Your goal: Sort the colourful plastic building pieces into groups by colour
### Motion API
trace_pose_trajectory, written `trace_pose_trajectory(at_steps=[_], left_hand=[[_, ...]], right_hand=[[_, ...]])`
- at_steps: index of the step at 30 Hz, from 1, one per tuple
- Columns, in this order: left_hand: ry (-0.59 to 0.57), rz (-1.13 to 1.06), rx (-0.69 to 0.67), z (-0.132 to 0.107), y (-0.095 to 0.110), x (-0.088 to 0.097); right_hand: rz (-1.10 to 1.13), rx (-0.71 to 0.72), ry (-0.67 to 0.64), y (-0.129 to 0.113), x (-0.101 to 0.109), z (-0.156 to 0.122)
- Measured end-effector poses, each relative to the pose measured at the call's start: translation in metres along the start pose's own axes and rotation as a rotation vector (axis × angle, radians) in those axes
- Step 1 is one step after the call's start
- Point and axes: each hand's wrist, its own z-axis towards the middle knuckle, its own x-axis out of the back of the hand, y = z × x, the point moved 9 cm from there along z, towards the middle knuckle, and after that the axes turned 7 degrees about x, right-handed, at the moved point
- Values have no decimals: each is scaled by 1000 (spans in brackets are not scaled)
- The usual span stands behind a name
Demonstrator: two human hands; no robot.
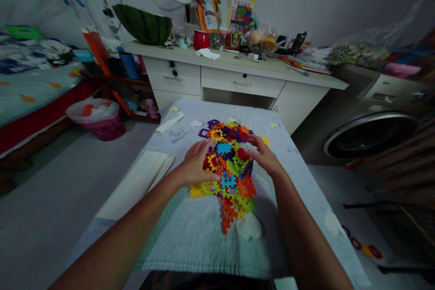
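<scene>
A heap of colourful plastic interlocking blocks point(228, 163) lies in the middle of the cloth-covered table point(183, 235). The pieces are flat with notched edges, in orange, red, yellow, green, blue and purple. My left hand point(199, 163) rests against the heap's left side, fingers apart and curved around it. On the opposite side my right hand point(263, 154) touches the heap's edge, its fingers spread and bent. Neither hand grips a single piece that I can make out. Palms and some fingertips are turned toward the pile and partly hidden.
Left on the table lie a folded white cloth or paper point(136, 181) and a white box-like strip point(170, 123). Behind stands a cluttered white desk point(241, 82) bearing a cut watermelon point(144, 25). A washing machine point(353, 131) is at right, a pink bin point(102, 122) at left.
</scene>
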Motion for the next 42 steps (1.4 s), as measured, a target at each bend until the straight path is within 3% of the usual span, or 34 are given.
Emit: trace_pose_trajectory(at_steps=[5,8,15,19,23,35,42], left_hand=[[-137,21,100,-26,-28,-6],[-126,37,168,-30,-39,-8],[169,10,239,-31,-55,7],[42,17,172,-42,-51,-9],[-40,149,171,-50,-46,-30],[128,86,29,2,-13,-37],[85,-328,43,26,-5,-36]], right_hand=[[-295,39,-250,12,-5,-33],[-345,20,-282,15,-15,-39],[-387,49,-38,3,-30,-24],[-425,12,80,9,-19,-27],[-421,-53,75,17,-14,-32],[-5,35,-15,-8,-51,-28],[326,-76,47,2,-52,-23]])
